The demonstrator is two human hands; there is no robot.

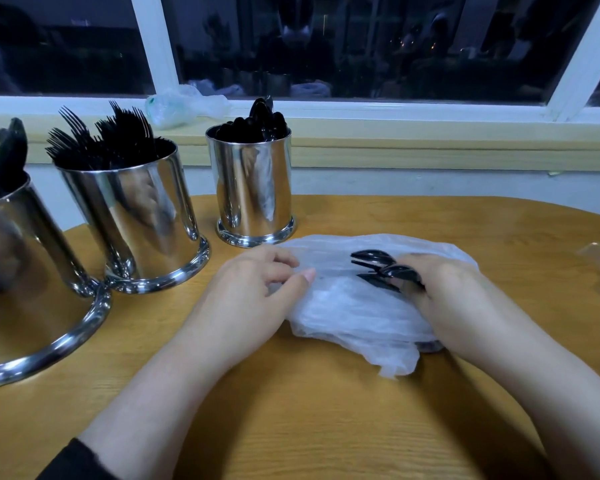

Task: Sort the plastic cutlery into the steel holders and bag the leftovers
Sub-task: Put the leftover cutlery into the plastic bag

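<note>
Three steel holders [125,216] standing at left of wooden table [326,410] (filled with black cutlery), left hand [257,292] with fingers curled pinching the white plastic bag [343,306], right hand [444,299] clamped on black spoons [378,268] over the bag

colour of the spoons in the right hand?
Glossy black spoons, held by the right hand; head view.
</note>
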